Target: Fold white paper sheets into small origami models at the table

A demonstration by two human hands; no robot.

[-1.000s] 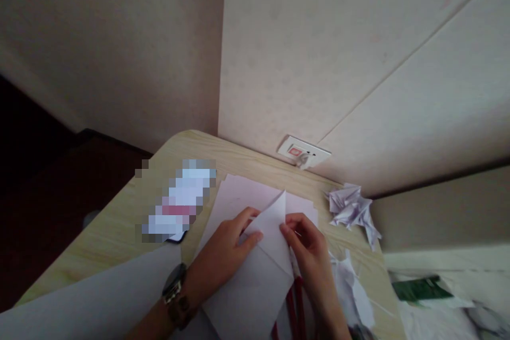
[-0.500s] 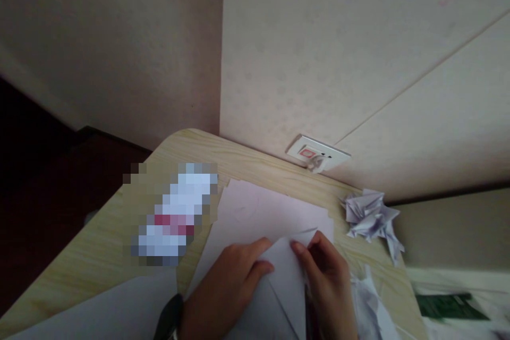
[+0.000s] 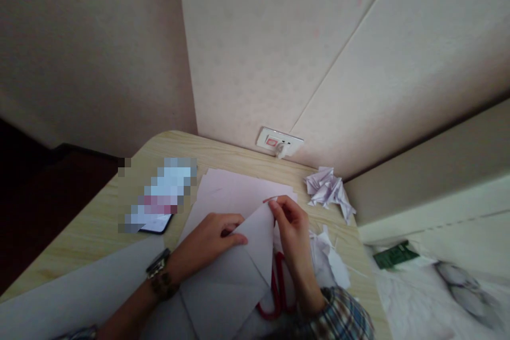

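A partly folded sheet of white paper (image 3: pixel 227 297) is held up in front of me, its creases visible. My left hand (image 3: pixel 213 236), with a watch (image 3: pixel 158 264) on the wrist, pinches the sheet's left edge between thumb and fingers. At the sheet's top corner, the thumb and fingers of my right hand (image 3: pixel 292 226) are closed on the paper. Red-handled scissors (image 3: pixel 281 284) lie beneath, partly covered by the sheet and my right hand. Behind the hands a stack of white paper (image 3: pixel 239 188) rests on the wooden table (image 3: pixel 175 143).
On the left lies a phone (image 3: pixel 159 223), mostly blurred out. Folded paper pieces (image 3: pixel 329 191) sit near the wall at right, with paper scraps (image 3: pixel 334 263) closer. Another white sheet (image 3: pixel 79 287) covers the front left. A wall socket (image 3: pixel 279 141) holds a plug.
The view has shifted, bringing the scissors' red handles and my right sleeve into sight. Both hands keep hold of the paper, which shows more of its lower part.
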